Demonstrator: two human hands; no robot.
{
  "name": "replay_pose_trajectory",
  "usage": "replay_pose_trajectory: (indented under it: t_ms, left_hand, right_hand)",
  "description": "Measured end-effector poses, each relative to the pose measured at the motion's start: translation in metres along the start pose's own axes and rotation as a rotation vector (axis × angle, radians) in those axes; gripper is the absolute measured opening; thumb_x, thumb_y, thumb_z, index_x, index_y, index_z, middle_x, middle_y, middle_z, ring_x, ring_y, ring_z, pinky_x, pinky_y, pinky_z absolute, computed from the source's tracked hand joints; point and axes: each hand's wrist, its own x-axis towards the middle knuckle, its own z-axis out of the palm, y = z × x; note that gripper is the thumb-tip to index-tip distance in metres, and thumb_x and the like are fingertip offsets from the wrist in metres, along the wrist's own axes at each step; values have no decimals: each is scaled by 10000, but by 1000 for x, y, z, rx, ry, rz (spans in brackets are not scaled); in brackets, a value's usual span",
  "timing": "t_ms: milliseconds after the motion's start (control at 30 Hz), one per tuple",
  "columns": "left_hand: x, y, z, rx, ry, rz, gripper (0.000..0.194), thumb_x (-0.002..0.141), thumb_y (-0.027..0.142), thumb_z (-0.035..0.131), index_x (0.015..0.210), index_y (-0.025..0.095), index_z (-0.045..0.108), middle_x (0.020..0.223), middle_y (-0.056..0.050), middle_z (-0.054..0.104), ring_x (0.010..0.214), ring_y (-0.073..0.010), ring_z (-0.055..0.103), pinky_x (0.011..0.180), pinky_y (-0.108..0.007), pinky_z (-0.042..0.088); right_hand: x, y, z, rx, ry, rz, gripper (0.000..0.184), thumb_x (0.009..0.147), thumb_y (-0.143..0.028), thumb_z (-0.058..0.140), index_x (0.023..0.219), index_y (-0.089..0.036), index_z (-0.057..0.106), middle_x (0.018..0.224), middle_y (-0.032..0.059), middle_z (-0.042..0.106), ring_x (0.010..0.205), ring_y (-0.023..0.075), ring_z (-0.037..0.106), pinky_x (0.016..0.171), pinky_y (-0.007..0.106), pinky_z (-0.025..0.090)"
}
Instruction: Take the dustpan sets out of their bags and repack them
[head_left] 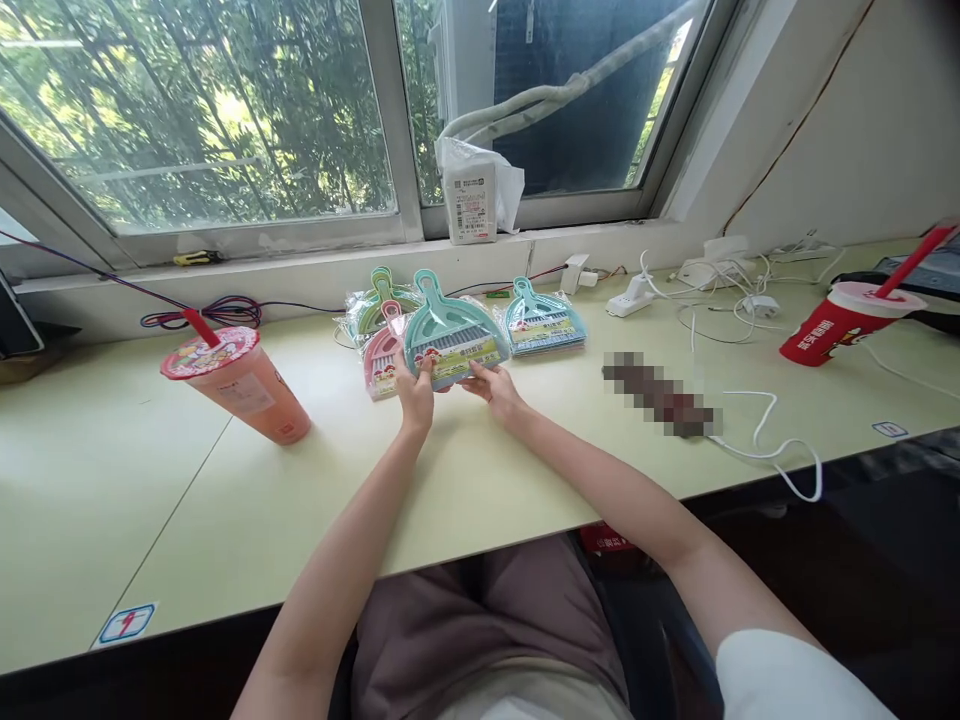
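Left hand [416, 400]: closed on the lower left corner of a teal dustpan set [454, 345], thumb on the front face, fingers behind. Right hand [496, 388]: clamped on the lower right corner, thumb on top, fingers underneath. By this two-cornered grip, the wide pan is presumably kept level and its slick clear wrapping kept from slipping. The handle is pointed away from the body, so the printed label is left turned towards the wearer, probably for easy viewing. The set is held above the near part of the group; whether its underside is touched by anything cannot be told.

Just beside it, to the left, a pink set [380, 362] is partly covered from view, with a green set [382, 288] laid behind. To the right, a teal-and-blue stack [546, 328] is placed with handles to the window; flat pieces of like shape seem suited to such nesting.

Farther out, a peach-coloured drink cup [251, 395] is stood on the table [465, 480] to the left, and a red cup [825, 325] well to the right; both are apart from the forearms, where knocking is less likely. White power adapters [630, 298] are set near the wall, and a bagged carton [472, 205] is rested on the window sill [337, 262].
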Motion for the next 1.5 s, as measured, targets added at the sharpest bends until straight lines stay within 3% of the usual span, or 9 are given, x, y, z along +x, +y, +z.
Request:
replay_pose_trajectory:
  t_ms: [267, 400, 500, 600, 733, 967, 1200, 1367, 1500]
  left_hand:
    - [1, -1, 8, -130, -108, -70, 624, 891, 692, 374, 1345, 266, 414, 927, -60, 682, 696, -166, 696, 595, -282, 561]
    - [12, -10, -11, 110, 101, 28, 433, 971, 536, 337, 1243, 222, 458, 824, -33, 684, 627, -151, 666, 620, -280, 534]
    - [24, -17, -27, 370, 317, 124, 249, 979, 306, 357, 1155, 207, 502, 995, -78, 678, 873, -185, 666, 830, -341, 522]
    - [32, -20, -37, 616, 419, 144, 244, 888, 148, 445, 1108, 189, 544, 1186, -136, 603, 1174, -253, 537, 1026, -429, 418]
    - [34, -20, -40, 820, 451, -12, 325, 816, 122, 522, 1134, 182, 553, 1315, -175, 500, 1270, -337, 427, 986, -512, 431]
    - [35, -17, -41, 870, 395, -122, 349, 820, 147, 574, 1162, 187, 517, 1294, -156, 520, 1253, -326, 445, 986, -484, 441]
    - [43, -23, -54, 787, 393, -190, 392, 844, 189, 623, 1202, 172, 463, 1291, -164, 531, 1237, -275, 499, 1018, -415, 418]
    - [51, -32, -67, 771, 317, -263, 441, 831, 198, 650, 1221, 156, 448, 1225, -151, 599, 1165, -244, 575, 991, -361, 420]
    - [52, -31, -73, 824, 222, -308, 235, 855, 271, 621, 1053, 171, 543, 1128, -135, 652, 1139, -254, 593, 971, -360, 423]
  right_hand:
    - [17, -60, -37, -47, 288, -193, 129, 775, -209, 720, 789, -177, 596, 689, -14, 687, 559, 123, 672, 498, 201, 542]
    - [36, -95, -97, -9, 521, -224, 119, 811, -151, 678, 780, -168, 565, 638, -34, 642, 521, 89, 651, 468, 151, 536]
    - [51, -104, -130, -52, 628, -164, 43, 858, -119, 615, 838, -144, 586, 635, -11, 647, 521, 82, 653, 443, 125, 515]
    - [64, -100, -140, -126, 635, -25, 89, 888, -88, 546, 946, -132, 596, 618, -6, 657, 516, 92, 658, 461, 149, 542]
    - [77, -97, -145, -286, 582, 99, 150, 905, -160, 558, 1044, -114, 591, 600, 23, 670, 529, 138, 681, 501, 219, 581]
    - [81, -107, -165, -962, 494, 273, 361, 925, -381, 540, 759, -91, 676, 490, 77, 640, 313, 70, 462, 356, 170, 354]
    - [43, -100, -139, -1370, 459, 118, 680, 972, -576, 298, 601, -135, 659, 595, 137, 685, 500, 159, 604, 690, 307, 511]
    - [6, -83, -88, -1686, 569, -123, 609, 978, -517, 322, 763, -103, 714, 913, 246, 717, 908, 319, 684, 824, 398, 487]
    - [2, -51, -35, -1540, 270, -251, 533, 990, -480, 318, 816, -183, 725, 818, 101, 741, 831, 222, 694, 820, 308, 481]
